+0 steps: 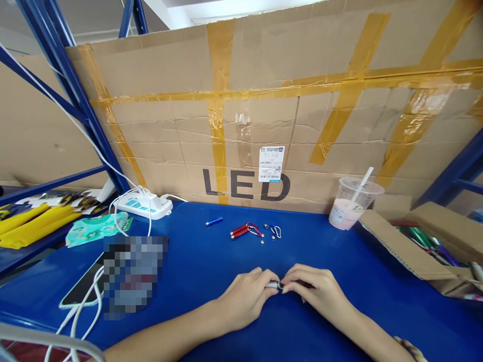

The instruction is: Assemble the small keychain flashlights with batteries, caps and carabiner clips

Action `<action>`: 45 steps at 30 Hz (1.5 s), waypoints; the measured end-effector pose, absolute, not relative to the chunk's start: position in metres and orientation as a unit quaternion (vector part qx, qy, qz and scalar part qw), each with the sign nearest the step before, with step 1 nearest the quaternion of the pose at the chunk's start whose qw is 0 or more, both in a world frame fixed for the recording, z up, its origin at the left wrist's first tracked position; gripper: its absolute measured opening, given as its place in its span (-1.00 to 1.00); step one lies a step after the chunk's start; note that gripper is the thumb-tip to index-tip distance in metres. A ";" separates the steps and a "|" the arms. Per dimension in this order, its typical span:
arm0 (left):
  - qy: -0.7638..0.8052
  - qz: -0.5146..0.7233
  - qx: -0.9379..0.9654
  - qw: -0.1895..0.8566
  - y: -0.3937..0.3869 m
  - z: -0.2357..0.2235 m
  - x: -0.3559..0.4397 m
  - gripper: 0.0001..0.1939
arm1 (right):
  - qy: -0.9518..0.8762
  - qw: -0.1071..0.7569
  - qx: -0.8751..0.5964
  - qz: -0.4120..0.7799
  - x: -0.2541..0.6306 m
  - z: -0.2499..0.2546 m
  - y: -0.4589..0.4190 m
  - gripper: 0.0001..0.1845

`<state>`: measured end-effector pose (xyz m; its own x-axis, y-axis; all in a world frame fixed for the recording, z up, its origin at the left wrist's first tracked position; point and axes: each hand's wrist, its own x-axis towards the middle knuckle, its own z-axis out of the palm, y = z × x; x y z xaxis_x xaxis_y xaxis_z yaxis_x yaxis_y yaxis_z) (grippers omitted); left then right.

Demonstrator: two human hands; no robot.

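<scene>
My left hand (251,296) is closed around a small silver flashlight (272,284), whose dark end points right. At that end the thumb and fingertips of my right hand (315,286) are pinched together; they hide what exactly they grip. Beyond my hands lie red mini flashlights (238,232) with a red carabiner (254,230) attached. Right of these are a silver carabiner (278,232) and several small round button cells (262,242). A thin blue mini flashlight (214,221) rests farther left on the blue table.
A cardboard box (400,246) of coloured flashlights stands at right, beside a plastic cup (352,203) with a straw. At left are a white power strip (145,205), a tissue pack (96,227), a phone (83,281) with cables and a blurred-out item. A large cardboard sheet (169,130) closes the back.
</scene>
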<state>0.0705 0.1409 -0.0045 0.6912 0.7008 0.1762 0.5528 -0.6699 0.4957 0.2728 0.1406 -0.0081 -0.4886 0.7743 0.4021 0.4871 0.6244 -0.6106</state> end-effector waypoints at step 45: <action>0.323 0.185 0.905 0.205 0.149 -0.012 0.068 -0.80 | -0.775 0.314 -0.462 0.294 0.268 -0.008 0.142 -0.69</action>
<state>0.0680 0.1488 -0.0120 0.7224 0.6609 0.2033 0.5089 -0.7072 0.4908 0.2683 0.1421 -0.0084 -0.3755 0.9017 0.2145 0.5329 0.3994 -0.7460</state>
